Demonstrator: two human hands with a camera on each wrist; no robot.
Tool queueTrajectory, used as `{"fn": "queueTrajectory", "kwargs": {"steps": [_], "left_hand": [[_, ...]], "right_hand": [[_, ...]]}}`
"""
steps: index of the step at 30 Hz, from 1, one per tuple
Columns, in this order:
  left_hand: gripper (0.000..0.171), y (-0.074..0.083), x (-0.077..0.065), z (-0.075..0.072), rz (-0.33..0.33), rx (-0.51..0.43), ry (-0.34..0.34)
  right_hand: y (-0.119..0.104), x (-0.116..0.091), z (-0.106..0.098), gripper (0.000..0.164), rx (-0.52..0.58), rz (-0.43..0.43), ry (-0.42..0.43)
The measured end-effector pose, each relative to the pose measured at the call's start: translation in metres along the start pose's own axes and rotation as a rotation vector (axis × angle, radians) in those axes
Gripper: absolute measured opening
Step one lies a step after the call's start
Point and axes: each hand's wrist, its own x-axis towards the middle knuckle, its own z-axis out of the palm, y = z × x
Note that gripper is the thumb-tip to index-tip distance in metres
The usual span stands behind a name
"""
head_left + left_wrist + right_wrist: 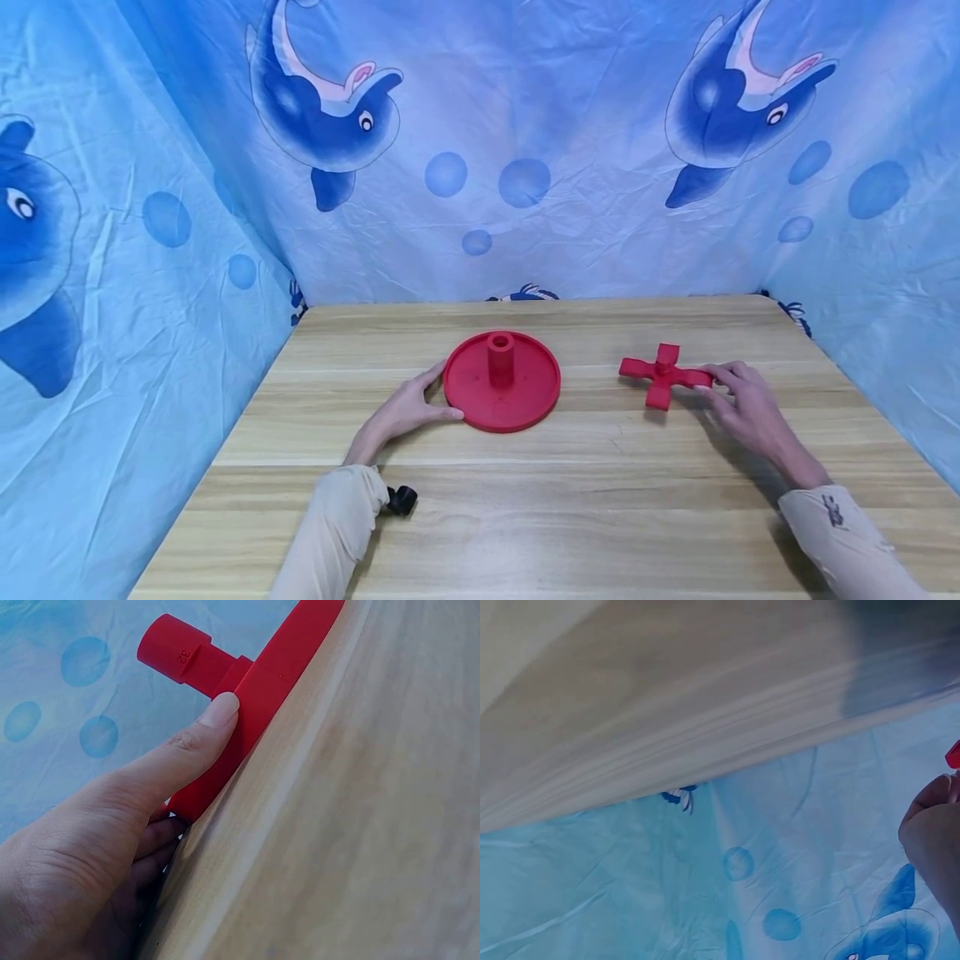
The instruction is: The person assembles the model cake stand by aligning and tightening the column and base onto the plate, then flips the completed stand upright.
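Observation:
A red round base [532, 400] with a raised rim and an upright hollow post [501, 367] sits on the table. My left hand [408, 406] holds its left edge; the thumb [202, 727] lies against the rim, while the other fingers are partly hidden behind it in the left wrist view. Over on the right, my right hand [742, 408] pinches one arm of a red cross-shaped piece [662, 377] with a small knob at its centre. A shadow falls under this cross. Only a sliver of red and part of the hand [934, 832] show in the right wrist view.
The wooden table [525, 525] runs back to a blue curtain [480, 117] printed with dolphins and bubbles, which also hangs at both sides. A small black object [402, 500] sticks out beside the left sleeve [330, 525].

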Motion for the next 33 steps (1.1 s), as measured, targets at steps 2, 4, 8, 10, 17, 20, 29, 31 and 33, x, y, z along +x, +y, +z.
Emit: {"fn": "queueTrajectory", "kwargs": {"steps": [2,4,8,10,17,20,29,31,33], "left_hand": [[0.109,0.000,0.000,0.000,-0.001,0.002,0.003],[0.108,0.000,0.000,0.000,0.003,0.003,0.005],[0.107,-0.001,0.000,-0.001,0.004,-0.002,0.005],[0.107,-0.002,0.000,-0.001,-0.001,0.001,0.004],[0.109,-0.002,0.000,-0.001,-0.004,0.001,0.003],[0.108,-0.001,-0.001,-0.002,0.007,-0.008,0.001],[0.108,-0.002,-0.001,-0.003,0.007,0.002,0.003],[0.109,-0.001,-0.002,-0.004,0.005,-0.002,0.000],[0.109,-0.001,-0.002,-0.004,0.001,-0.002,-0.003]], "right_hand": [[-0.004,0.002,0.002,0.036,0.008,-0.015,0.008],[-0.009,0.004,0.004,0.036,0.018,-0.020,0.015],[-0.019,0.008,0.009,0.035,0.039,-0.036,0.036],[-0.023,0.011,0.013,0.035,0.050,-0.062,0.063],[-0.037,0.021,0.024,0.038,0.116,-0.168,0.147],[-0.042,0.025,0.028,0.038,0.131,-0.177,0.145],[-0.057,0.036,0.039,0.036,0.161,-0.194,0.141],[-0.061,0.038,0.041,0.036,0.172,-0.206,0.146],[-0.066,0.040,0.043,0.036,0.185,-0.218,0.149]]}}
